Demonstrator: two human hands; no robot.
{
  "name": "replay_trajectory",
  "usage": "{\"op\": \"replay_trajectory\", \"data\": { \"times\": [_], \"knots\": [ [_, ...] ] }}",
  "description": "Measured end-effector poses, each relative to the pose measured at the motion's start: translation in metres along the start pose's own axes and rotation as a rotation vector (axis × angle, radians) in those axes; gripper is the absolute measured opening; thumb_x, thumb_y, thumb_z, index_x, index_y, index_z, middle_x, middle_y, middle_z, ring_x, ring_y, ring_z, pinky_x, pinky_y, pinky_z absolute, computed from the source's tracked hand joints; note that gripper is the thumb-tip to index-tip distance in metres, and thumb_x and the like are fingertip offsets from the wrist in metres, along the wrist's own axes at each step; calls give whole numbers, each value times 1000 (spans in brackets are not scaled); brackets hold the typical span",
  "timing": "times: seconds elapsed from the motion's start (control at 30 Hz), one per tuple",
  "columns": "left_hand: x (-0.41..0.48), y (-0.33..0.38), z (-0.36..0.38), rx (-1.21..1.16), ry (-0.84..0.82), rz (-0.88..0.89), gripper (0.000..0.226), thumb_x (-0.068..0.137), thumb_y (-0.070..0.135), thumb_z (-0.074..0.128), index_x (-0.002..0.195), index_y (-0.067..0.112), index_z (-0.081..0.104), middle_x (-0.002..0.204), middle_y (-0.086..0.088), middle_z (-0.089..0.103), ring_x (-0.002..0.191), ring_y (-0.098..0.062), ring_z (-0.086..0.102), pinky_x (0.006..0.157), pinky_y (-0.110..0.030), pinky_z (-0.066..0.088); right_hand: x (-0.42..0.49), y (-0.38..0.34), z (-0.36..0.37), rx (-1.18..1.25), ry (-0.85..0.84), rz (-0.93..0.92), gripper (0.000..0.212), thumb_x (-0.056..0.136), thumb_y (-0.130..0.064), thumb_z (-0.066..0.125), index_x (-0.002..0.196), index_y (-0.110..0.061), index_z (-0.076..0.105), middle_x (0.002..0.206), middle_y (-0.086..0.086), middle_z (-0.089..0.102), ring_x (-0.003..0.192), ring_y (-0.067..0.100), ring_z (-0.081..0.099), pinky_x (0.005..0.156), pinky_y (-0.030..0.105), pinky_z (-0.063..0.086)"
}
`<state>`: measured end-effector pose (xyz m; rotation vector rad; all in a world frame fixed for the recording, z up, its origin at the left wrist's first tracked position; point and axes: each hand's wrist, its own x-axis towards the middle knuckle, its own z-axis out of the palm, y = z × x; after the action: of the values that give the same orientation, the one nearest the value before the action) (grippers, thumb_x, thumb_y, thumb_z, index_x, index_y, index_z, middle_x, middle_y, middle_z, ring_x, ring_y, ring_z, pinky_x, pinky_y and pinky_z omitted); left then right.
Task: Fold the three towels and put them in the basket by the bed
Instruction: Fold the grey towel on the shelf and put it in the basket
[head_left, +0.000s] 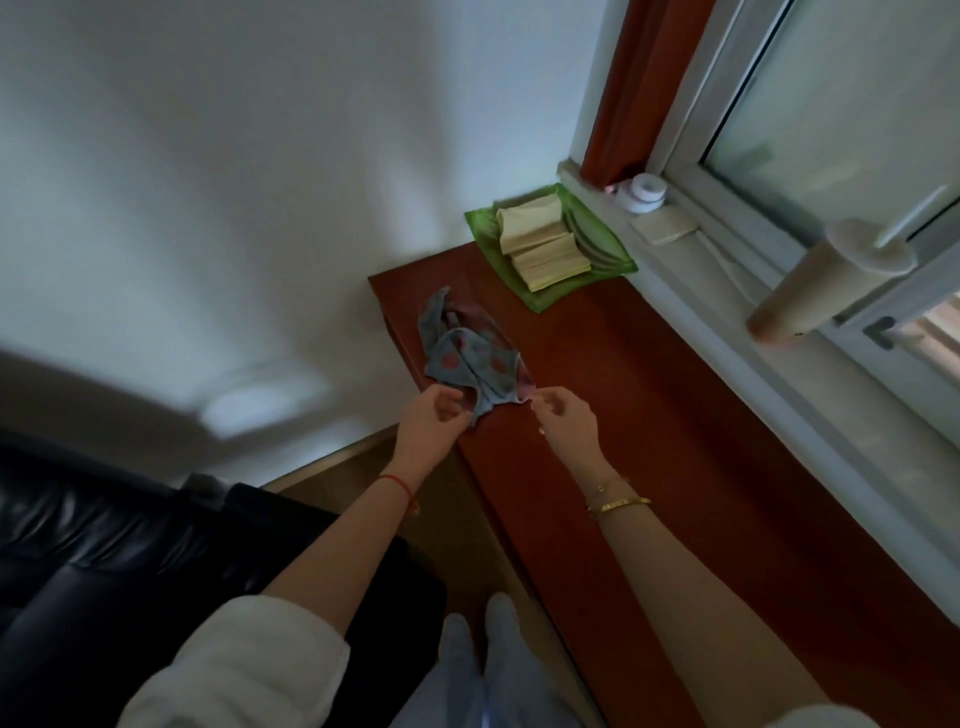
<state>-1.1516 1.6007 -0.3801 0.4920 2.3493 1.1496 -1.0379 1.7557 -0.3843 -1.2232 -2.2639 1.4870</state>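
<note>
Fingers (451, 406) of left hand (434, 423) pinching the near corner of a crumpled grey spotted towel (462, 361); right hand (563, 418) nipping the other near corner. Lying by the left edge of a red-brown counter (649, 395), green tray (480, 221) beyond. Bare counter stretching right and nearer.

A home: black sofa (104, 545), window (831, 130), red curtain (634, 88).
</note>
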Motion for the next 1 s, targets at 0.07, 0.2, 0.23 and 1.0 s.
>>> {"op": "replay_trajectory", "data": {
  "times": [0.07,0.2,0.23,1.0],
  "knots": [
    [24,-5,5,-3,20,-48,31,89,22,69,118,12,59,102,2,60,90,-12,55,73,-22,43,25,0,5,-10,12,15,18,92,-23,57,103,-15,69,106,5,72,87,21,67,77,31,53],
    [71,-17,5,10,112,-102,35,93,20,62,126,11,54,118,-5,62,95,-16,57,80,-29,48,80,-4,15,-72,-1,18,19,92,-21,56,105,-16,70,105,3,73,93,13,65,65,5,43],
    [82,-19,3,11,120,-112,35,93,19,61,127,11,54,119,-7,62,95,-17,58,78,-29,47,92,-7,17,-96,-18,15,20,92,-21,56,106,-16,70,105,4,73,96,16,66,71,8,46],
    [89,19,-55,-147,177,160,12,91,16,67,102,12,68,93,1,68,84,-6,63,75,-14,48,77,-44,-25,7,230,-208,9,86,-7,65,90,-15,66,84,-5,67,77,-1,61,65,4,45]
  ]
}}
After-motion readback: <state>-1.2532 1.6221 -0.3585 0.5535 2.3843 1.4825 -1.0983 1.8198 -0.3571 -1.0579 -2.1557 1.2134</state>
